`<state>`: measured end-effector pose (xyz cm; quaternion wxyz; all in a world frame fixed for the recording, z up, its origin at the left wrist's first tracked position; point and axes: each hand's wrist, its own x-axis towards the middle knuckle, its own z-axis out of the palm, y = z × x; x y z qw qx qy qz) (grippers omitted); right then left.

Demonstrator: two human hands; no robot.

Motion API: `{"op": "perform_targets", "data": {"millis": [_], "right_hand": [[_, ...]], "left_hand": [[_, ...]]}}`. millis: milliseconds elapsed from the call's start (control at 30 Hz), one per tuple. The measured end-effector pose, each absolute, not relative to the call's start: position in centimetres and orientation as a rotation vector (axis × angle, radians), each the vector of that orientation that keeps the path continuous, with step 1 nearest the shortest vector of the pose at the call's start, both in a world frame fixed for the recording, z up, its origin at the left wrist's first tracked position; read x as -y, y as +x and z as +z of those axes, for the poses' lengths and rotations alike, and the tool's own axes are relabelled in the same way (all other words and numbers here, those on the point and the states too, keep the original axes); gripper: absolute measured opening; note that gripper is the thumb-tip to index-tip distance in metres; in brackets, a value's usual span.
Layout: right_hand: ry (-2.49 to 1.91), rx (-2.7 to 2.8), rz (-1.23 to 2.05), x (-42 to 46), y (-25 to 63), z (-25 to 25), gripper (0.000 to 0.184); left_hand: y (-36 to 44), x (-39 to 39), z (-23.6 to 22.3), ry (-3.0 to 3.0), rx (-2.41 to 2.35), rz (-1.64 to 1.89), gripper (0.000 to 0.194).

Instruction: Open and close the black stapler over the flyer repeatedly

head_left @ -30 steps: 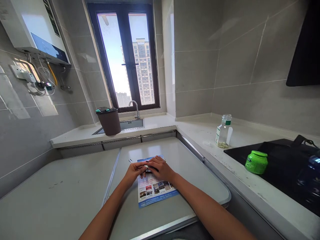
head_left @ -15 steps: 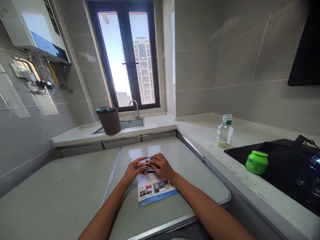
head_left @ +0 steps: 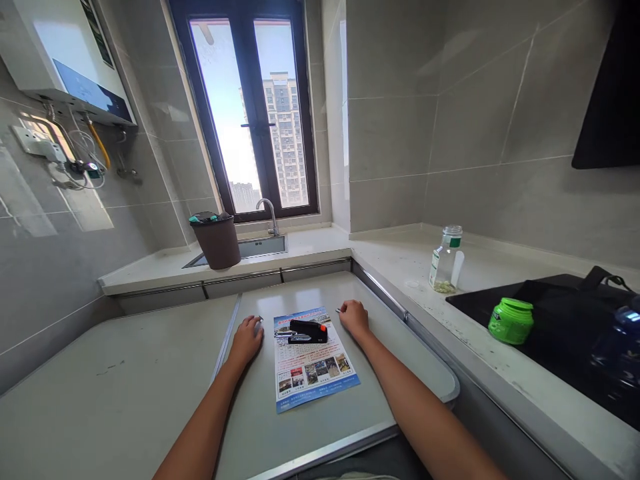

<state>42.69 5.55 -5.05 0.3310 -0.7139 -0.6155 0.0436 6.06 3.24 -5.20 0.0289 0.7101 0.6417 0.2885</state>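
A black stapler [head_left: 314, 331] with a red mark lies on its side on a printed flyer [head_left: 310, 360], a silvery metal part jutting from its left end. To the left of the flyer, my left hand [head_left: 247, 341] rests on the table, its fingers closed at a small thin item [head_left: 260, 319] too small to name. My right hand [head_left: 354, 319] is to the right of the flyer, fingers curled in, with a tiny piece [head_left: 339, 310] showing at the fingertips. Neither hand touches the stapler.
The table [head_left: 165, 373] stands against a counter with a sink [head_left: 265, 247] and a brown bin [head_left: 216, 241]. On the right counter are a glass jar [head_left: 447, 260], a green jar [head_left: 511, 321] and a black bag [head_left: 555, 293].
My hands have let go of the stapler, which now lies on the flyer. The left hand has moved left to the small item on the table; the right hand has moved right.
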Motion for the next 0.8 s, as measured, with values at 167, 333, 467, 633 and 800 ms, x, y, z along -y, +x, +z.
{"op": "perform_targets", "data": {"millis": [167,333,467,633,800], "right_hand": [[-1.873,1.597,0.075,-6.1,42.6,-5.5,0.015],[-1.846,1.601,0.039,-6.1,42.8,-5.6,0.015],[-1.807,1.613,0.083,-6.1,42.5,-5.6,0.018],[-1.813,1.675,0.161,-6.3,42.0,-5.8,0.021],[-1.789,1.712,0.144,-6.5,42.3,-5.9,0.019]], "left_hand": [[6.8,-3.2,-5.7,2.179,-2.026,0.685,0.035],[7.3,-2.3,-4.7,2.277,-2.068,0.588,0.031],[7.7,-1.7,-3.9,2.285,-2.128,0.587,0.028],[7.4,-1.9,-3.9,2.188,-2.134,0.739,0.033],[6.9,-1.9,-3.6,2.139,-2.067,0.840,0.021]]}}
